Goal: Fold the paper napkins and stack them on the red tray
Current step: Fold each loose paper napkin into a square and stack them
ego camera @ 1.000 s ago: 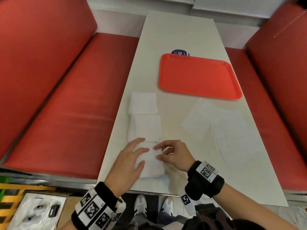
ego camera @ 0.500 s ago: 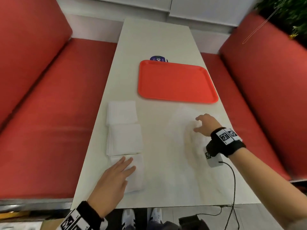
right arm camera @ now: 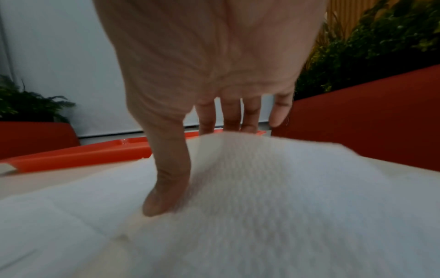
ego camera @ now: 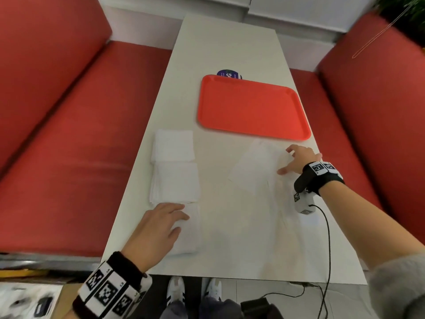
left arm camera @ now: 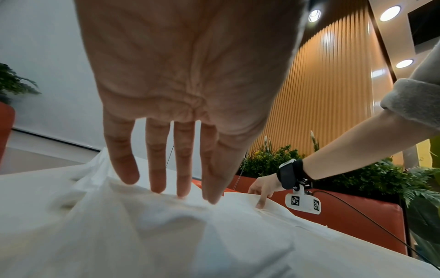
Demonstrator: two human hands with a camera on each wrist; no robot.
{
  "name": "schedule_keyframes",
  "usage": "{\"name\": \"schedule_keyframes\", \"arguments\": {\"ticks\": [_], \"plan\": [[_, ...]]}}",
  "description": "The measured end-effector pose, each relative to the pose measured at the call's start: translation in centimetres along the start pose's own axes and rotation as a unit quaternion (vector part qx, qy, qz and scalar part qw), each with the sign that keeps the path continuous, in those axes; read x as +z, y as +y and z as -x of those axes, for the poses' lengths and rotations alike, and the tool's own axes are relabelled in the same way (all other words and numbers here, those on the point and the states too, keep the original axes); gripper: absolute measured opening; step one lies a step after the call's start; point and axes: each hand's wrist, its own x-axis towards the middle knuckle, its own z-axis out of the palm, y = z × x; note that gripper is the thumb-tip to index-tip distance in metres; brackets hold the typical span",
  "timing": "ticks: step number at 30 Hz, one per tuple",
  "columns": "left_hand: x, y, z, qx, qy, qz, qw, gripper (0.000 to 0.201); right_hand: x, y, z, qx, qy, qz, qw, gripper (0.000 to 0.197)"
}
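The red tray point(ego camera: 253, 107) lies bare in the middle of the white table point(ego camera: 230, 42). Three folded white napkins sit in a row down the table's left side: far point(ego camera: 173, 146), middle point(ego camera: 176, 181) and nearest point(ego camera: 190, 233). My left hand point(ego camera: 178, 218) rests flat on the nearest one, its straight fingers point(left arm camera: 157, 169) touching the paper point(left arm camera: 166, 235). Unfolded napkins point(ego camera: 255, 166) lie spread in front of the tray on the right. My right hand point(ego camera: 287, 161) arches over them, thumb point(right arm camera: 164, 197) pressing the sheet point(right arm camera: 273, 188), fingertips behind its raised far edge.
A round blue sticker point(ego camera: 228, 74) peeks out behind the tray. Red padded benches point(ego camera: 69, 157) run along both sides of the table. A black cable point(ego camera: 327, 238) hangs from the right wrist camera over the near table edge. Plants point(left arm camera: 273, 159) stand behind the right bench.
My right hand left the nearest folded napkin and moved right and forward onto the unfolded sheets. My left hand stayed on the folded napkin.
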Motion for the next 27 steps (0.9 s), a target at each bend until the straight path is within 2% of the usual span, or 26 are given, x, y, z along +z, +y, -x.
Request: {"name": "schedule_keyframes", "arguments": {"ticks": [3, 6, 8, 10, 12, 15, 17, 19, 21, 22, 23, 25, 27], "plan": [[-0.3, 0.1, 0.2, 0.013, 0.033, 0.013, 0.999, 0.028, -0.6, 0.2, 1.4, -0.001, 0.029, 0.024, 0.999, 0.071], [-0.9, 0.4, 0.4, 0.013, 0.066, 0.046, 0.997, 0.025, -2.1, 0.0, 4.1, -0.033, 0.063, 0.003, 0.997, 0.041], [-1.5, 0.7, 0.3, 0.011, 0.088, 0.084, 0.992, 0.026, -3.5, -0.5, 6.6, -0.067, 0.084, -0.058, 0.993, 0.021], [-2.2, 1.4, -0.1, 0.013, 0.115, 0.127, 0.985, 0.025, -4.9, -1.2, 9.3, -0.119, 0.090, -0.150, 0.977, 0.012], [-3.1, 2.6, -0.5, 0.016, 0.133, 0.155, 0.979, 0.020, -6.0, -2.2, 12.2, -0.164, 0.063, -0.294, 0.939, 0.012], [-4.1, 4.8, -1.2, 0.015, 0.132, 0.216, 0.967, 0.022, -6.6, -4.7, 16.2, -0.191, -0.035, -0.508, 0.839, 0.029], [-4.5, 6.2, -1.9, 0.006, 0.113, 0.284, 0.952, 0.036, -6.3, -6.7, 18.3, -0.213, -0.083, -0.583, 0.780, 0.032], [-4.6, 6.9, -2.4, 0.002, 0.101, 0.368, 0.924, 0.047, -5.6, -8.6, 20.0, -0.222, -0.111, -0.629, 0.736, 0.032], [-4.8, 7.2, -2.6, 0.011, 0.120, 0.438, 0.891, 0.054, -4.6, -10.3, 21.5, -0.222, -0.129, -0.655, 0.711, 0.032], [-4.9, 7.3, -2.5, 0.017, 0.143, 0.457, 0.878, 0.052, -4.1, -11.0, 22.2, -0.223, -0.136, -0.662, 0.703, 0.033], [-5.0, 7.2, -2.4, 0.019, 0.174, 0.465, 0.868, 0.041, -3.6, -11.7, 22.8, -0.225, -0.137, -0.664, 0.700, 0.034], [-5.2, 6.7, -1.9, 0.012, 0.224, 0.464, 0.857, 0.018, -2.7, -12.8, 23.5, -0.227, -0.126, -0.661, 0.704, 0.031], [-5.5, 5.8, -1.4, 0.012, 0.233, 0.461, 0.856, 0.019, -2.1, -13.6, 23.7, -0.220, -0.106, -0.659, 0.712, 0.024]]}}
